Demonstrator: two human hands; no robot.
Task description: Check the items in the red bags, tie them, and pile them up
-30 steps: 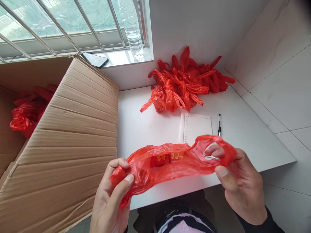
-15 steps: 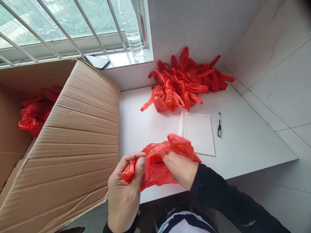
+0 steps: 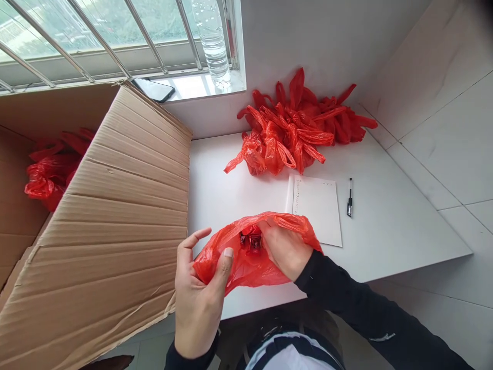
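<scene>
Above the front edge of the table, a red plastic bag [image 3: 250,275] is spread wide at its mouth. My left hand [image 3: 202,293] grips the bag's left rim, thumb over the edge and index finger lifted away. Inside the bag lie small dark-red wrapped pieces [image 3: 254,242] with print on them. My right hand [image 3: 285,249] reaches into the mouth from the right, beside those pieces. Its fingertips are hidden by the bag, so whether they hold anything does not show.
Knotted red bags [image 3: 292,128] are heaped against the wall. A notebook [image 3: 318,210] and a black pen [image 3: 349,198] lie on the white table [image 3: 404,231]. At left stands a cardboard box [image 3: 127,216] containing more red bags [image 3: 50,174]. A phone [image 3: 156,91] and water bottle [image 3: 215,51] occupy the windowsill.
The bag's mouth has opened wider, and the wrapped pieces inside now show. My left index finger has lifted off the rim. My right hand is still in the bag.
</scene>
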